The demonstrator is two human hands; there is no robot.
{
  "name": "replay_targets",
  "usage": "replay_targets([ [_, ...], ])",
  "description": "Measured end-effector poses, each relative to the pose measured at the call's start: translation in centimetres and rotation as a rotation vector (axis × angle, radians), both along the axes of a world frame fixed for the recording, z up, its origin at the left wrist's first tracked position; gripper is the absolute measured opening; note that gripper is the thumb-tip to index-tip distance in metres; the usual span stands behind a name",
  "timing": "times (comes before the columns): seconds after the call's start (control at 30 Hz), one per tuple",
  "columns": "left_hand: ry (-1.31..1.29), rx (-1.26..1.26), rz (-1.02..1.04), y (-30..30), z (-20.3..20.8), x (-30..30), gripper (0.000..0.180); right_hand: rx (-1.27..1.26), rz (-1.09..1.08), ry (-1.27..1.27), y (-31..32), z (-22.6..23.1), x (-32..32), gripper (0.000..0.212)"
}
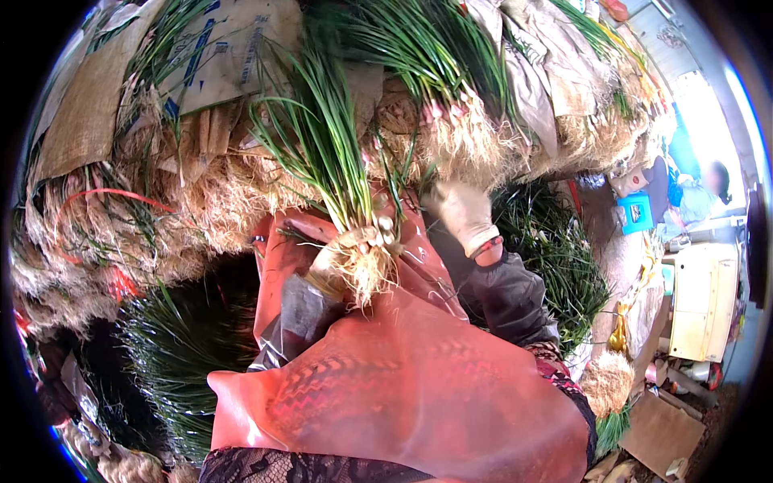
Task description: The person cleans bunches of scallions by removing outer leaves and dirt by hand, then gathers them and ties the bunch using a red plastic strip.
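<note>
My left hand (pixel 334 256), in a pale glove, is closed round a bunch of spring onions (pixel 366 205) just below my chest. Their green leaves fan up and away, while the white bulbs and stringy roots (pixel 369 274) poke out past the fingers. To the right, my gloved right hand (pixel 463 213) is beside the bunch, apart from it. Motion smears its fingers, so their pose is unclear. Beyond that hand, a second bundle of spring onions (pixel 455 101) with pinkish bulbs rests on the heap.
A long heap of rooted spring onions (pixel 233 193) runs across the far side, partly under sacks (pixel 213 56). Loose green leaves (pixel 547 258) lie at right, more leaves (pixel 185 362) at left. My red apron (pixel 419 386) covers my lap. A person (pixel 700 197) is far right.
</note>
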State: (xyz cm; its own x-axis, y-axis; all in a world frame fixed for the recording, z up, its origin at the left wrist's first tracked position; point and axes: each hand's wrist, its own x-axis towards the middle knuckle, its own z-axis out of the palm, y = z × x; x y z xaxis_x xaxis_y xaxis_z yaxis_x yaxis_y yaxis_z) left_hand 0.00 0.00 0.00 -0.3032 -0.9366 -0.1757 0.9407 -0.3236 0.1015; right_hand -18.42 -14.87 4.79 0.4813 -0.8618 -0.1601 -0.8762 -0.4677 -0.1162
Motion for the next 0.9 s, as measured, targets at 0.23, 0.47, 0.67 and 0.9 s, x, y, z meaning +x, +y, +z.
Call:
replay_targets([
  [0.23,-0.131,-0.319,0.112,-2.0,6.8,0.2,0.023,-0.728,0.047,-0.108,-11.9,4.6,2.3,0.020],
  [0.47,-0.103,-0.015,0.047,-6.3,1.1,1.1,0.031,-0.093,0.229,-0.799,-0.6,1.7,3.3,0.010],
  [0.67,-0.182,-0.059,-0.037,-5.2,2.2,-0.1,0.029,0.456,-0.090,-1.262,-2.3,0.2,5.6,0.038],
  [0.9,0.062,-0.035,0.003,-5.0,1.3,-0.5,0.025,1.270,-0.104,-1.424,-1.2,2.6,5.8,0.045],
])
